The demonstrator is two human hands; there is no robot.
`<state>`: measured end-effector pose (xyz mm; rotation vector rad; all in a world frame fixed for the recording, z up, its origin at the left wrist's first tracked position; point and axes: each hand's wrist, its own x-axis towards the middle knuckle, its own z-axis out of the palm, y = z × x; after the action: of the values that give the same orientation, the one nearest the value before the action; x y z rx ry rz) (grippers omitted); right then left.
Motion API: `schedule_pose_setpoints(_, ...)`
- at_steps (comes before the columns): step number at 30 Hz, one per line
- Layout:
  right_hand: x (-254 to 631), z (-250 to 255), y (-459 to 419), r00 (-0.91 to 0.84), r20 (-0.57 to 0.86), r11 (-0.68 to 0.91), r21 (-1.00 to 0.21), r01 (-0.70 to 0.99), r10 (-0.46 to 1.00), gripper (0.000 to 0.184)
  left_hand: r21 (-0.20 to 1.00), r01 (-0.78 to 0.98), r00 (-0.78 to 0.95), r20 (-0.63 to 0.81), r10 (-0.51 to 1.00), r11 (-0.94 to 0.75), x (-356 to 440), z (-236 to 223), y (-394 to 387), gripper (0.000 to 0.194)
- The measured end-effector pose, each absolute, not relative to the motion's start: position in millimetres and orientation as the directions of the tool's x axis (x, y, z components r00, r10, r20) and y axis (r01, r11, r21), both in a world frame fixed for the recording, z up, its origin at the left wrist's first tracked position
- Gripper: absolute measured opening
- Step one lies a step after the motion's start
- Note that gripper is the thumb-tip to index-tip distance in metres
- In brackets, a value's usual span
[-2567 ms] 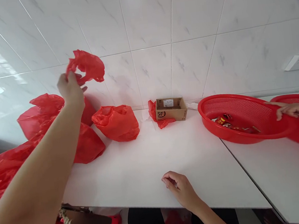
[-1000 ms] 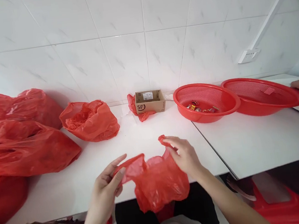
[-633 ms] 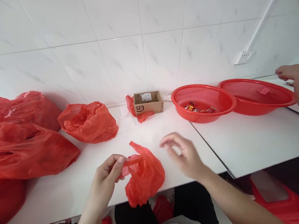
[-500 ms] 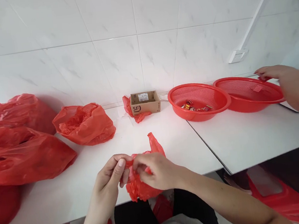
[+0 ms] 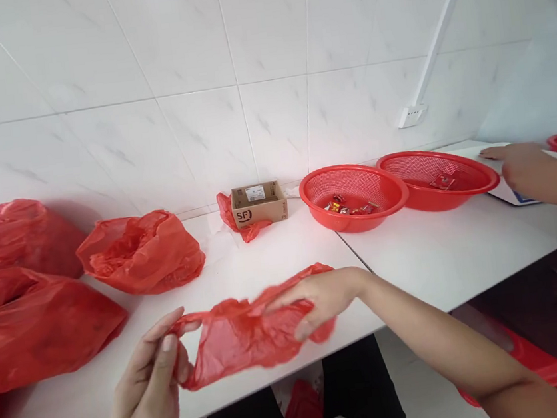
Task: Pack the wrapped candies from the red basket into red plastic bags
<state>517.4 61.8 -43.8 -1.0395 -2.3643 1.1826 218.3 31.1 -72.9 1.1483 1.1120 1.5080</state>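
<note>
Ahead of you, a white tiled wall (image 5: 270, 49) backs the white table (image 5: 284, 255). A bulging red bag (image 5: 45, 329) sits at the left end, and just beside it an open-mouthed red bag (image 5: 149, 264) shows crumpled red plastic inside. Towards the right stand two red colanders, the nearer colander (image 5: 355, 222) close against the farther colander (image 5: 436, 200).

The thin red plastic bag (image 5: 246, 340) is drawn out sideways over the table's front edge, its mouth rumpled. Behind it, near the wall, sits a small cardboard box (image 5: 269, 211).

Your left hand (image 5: 149, 378) pinches one end of the thin bag between thumb and fingers; your right hand (image 5: 321, 298) has fingers and thumb spread over its other end, slightly blurred, so you cannot tell whether the fingertips are inside a layer. To spread it well, hold the left pinch on the doubled edge as a fixed end, feel for a single layer with your right fingertips, and part the film gently, since a hard tug could tear it.

A few wrapped sweets (image 5: 341, 207) lie in the nearer colander.
</note>
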Motion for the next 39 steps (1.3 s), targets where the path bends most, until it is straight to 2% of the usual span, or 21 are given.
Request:
schedule_pose_setpoints(1,531,-36,61,-0.764,0.020,0.423,-0.842,0.335,0.645,0.050,0.984,-0.107,-0.151,0.126,0.981,-0.143,220,-76,33,0.043)
schedule_pose_setpoints(2,546,-29,63,-0.768,0.119,0.442,-0.868,0.227,0.629,0.055,0.990,-0.091,-0.153,0.096,0.984,-0.111,221,-78,34,0.049)
schedule_pose_setpoints(3,562,-25,67,-0.690,0.207,0.467,-0.858,0.213,0.694,0.057,0.992,-0.093,-0.157,0.069,0.985,-0.084,222,-79,34,0.052)
schedule_pose_setpoints(4,578,-23,73,-0.538,0.243,0.470,-0.816,0.337,0.807,0.058,0.992,-0.113,-0.154,0.042,0.987,-0.060,223,-79,32,0.055)
schedule_pose_setpoints(5,594,-23,80,-0.351,0.238,0.404,-0.734,0.546,0.906,0.056,0.989,-0.141,-0.154,0.018,0.988,-0.040,223,-79,31,0.057)
schedule_pose_setpoints(6,608,-26,88,-0.160,0.207,0.255,-0.598,0.760,0.965,0.055,0.985,-0.170,-0.157,-0.003,0.988,-0.024,224,-78,28,0.058)
schedule_pose_setpoints(7,620,-30,95,0.000,0.174,0.079,-0.444,0.892,0.985,0.053,0.981,-0.195,-0.157,-0.024,0.987,-0.007,225,-77,26,0.058)
schedule_pose_setpoints(9,634,-41,105,0.184,0.121,-0.155,-0.218,0.964,0.975,0.044,0.971,-0.237,-0.148,-0.074,0.986,0.037,228,-75,21,0.060)
schedule_pose_setpoints(10,637,-47,107,0.212,0.105,-0.190,-0.182,0.965,0.972,0.039,0.965,-0.257,-0.139,-0.100,0.985,0.062,229,-74,19,0.061)
schedule_pose_setpoints(14,621,-59,97,0.195,0.107,-0.176,-0.166,0.970,0.975,0.036,0.934,-0.325,-0.063,-0.180,0.982,0.150,235,-73,16,0.067)
schedule_pose_setpoints(16,606,-57,86,0.138,0.083,-0.120,-0.189,0.975,0.987,0.035,0.932,-0.325,-0.042,-0.181,0.983,0.158,239,-72,16,0.068)
schedule_pose_setpoints(20,598,-46,80,-0.155,-0.048,0.115,-0.473,0.874,0.987,0.046,0.936,-0.321,-0.046,-0.165,0.985,0.141,245,-70,19,0.068)
schedule_pose_setpoints(22,608,-42,90,-0.149,-0.022,0.116,-0.516,0.849,0.989,0.051,0.928,-0.342,-0.042,-0.174,0.984,0.150,246,-69,21,0.066)
schedule_pose_setpoints(24,621,-44,105,-0.093,-0.032,0.071,-0.409,0.910,0.995,0.058,0.920,-0.361,-0.040,-0.180,0.983,0.154,249,-68,26,0.064)
schedule_pose_setpoints(28,629,-66,130,-0.179,-0.302,0.128,-0.179,0.975,0.937,0.079,0.910,-0.388,-0.036,-0.170,0.985,0.143,257,-59,38,0.054)
schedule_pose_setpoints(31,619,-87,135,-0.166,-0.350,0.141,-0.095,0.985,0.922,0.077,0.910,-0.410,-0.116,-0.124,0.986,0.066,264,-48,44,0.047)
schedule_pose_setpoints(34,612,-97,134,-0.129,-0.316,0.108,-0.083,0.991,0.940,0.058,0.910,-0.414,-0.217,-0.080,0.973,-0.018,269,-41,43,0.047)
schedule_pose_setpoints(39,623,-89,136,-0.096,-0.224,0.057,-0.177,0.983,0.970,0.044,0.905,-0.426,-0.152,-0.099,0.983,0.025,269,-46,33,0.045)
